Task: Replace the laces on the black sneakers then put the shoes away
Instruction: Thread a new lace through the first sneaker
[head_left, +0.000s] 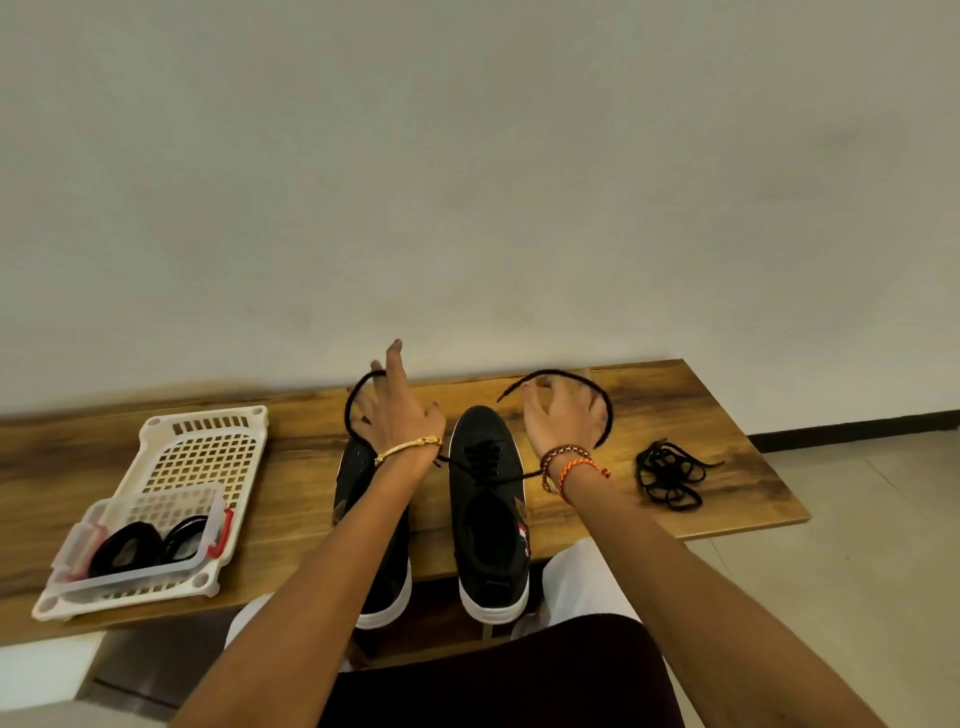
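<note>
From the head view, two black sneakers stand side by side on the tabletop, toes toward the wall. The right sneaker has a black lace threaded through its eyelets; the left sneaker lies partly under the left forearm. The left hand pinches one lace end, which arcs up and left — other fingers spread. The right hand pinches the other end, looping right. A loose lace pile lies near the right sneaker. At left, a white tray holds a clear box with dark coils.
</note>
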